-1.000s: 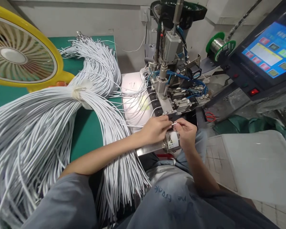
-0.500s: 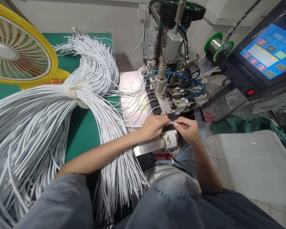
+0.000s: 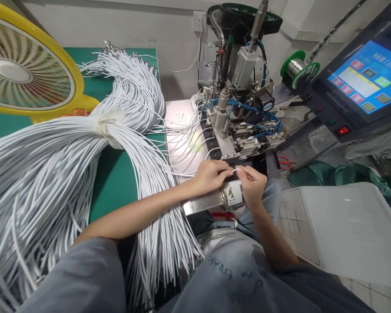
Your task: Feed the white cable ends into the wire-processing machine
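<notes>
My left hand (image 3: pixel 211 176) is closed on a white cable (image 3: pixel 235 169) close to its end, in front of the machine. From the other side my right hand (image 3: pixel 253 182) pinches the tip of that cable between thumb and fingers. Just beyond both hands stands the machine (image 3: pixel 228 117), with metal cylinders and blue air tubes. Several white cables run into its left edge across a pale pink plate (image 3: pixel 179 148). Under my left forearm lies a thick bundle of white cables (image 3: pixel 156 195), bound by a pale tie (image 3: pixel 106 126).
A yellow fan (image 3: pixel 74 74) stands at left on the green table (image 3: pixel 114 182). To the right are a control screen (image 3: pixel 368 82), a wire spool (image 3: pixel 295 69), red-handled scissors (image 3: pixel 285 163) and a white tray (image 3: pixel 352 226). A motor-like cylinder (image 3: pixel 233 193) sits below my hands.
My right hand has turned more upright and shifted slightly left, and the cable end now tilts upward between my hands. The camera view has shifted a little.
</notes>
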Action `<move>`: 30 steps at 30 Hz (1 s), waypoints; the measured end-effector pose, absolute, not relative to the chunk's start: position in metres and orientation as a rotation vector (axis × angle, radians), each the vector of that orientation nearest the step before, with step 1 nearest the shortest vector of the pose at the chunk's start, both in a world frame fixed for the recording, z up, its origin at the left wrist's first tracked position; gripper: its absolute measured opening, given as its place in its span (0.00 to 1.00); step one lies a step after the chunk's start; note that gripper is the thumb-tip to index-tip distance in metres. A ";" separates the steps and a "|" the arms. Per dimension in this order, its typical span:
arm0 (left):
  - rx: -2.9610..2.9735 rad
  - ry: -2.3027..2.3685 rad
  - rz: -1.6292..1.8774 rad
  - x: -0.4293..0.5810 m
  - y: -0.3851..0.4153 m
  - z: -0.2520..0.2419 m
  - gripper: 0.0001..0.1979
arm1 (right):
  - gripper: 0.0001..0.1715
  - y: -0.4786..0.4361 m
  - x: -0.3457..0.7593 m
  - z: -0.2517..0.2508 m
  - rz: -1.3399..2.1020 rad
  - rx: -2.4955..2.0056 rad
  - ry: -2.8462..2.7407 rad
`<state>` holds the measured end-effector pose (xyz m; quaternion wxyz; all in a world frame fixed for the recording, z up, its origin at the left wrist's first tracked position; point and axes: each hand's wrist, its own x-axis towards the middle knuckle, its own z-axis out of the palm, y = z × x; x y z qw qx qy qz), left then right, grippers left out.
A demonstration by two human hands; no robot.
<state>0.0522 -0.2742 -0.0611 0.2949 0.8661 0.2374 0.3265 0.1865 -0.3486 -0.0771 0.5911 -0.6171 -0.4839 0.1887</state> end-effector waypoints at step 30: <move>2.710 0.360 0.852 0.048 -0.260 -0.064 0.12 | 0.11 -0.336 0.218 -0.069 0.783 -1.392 -1.349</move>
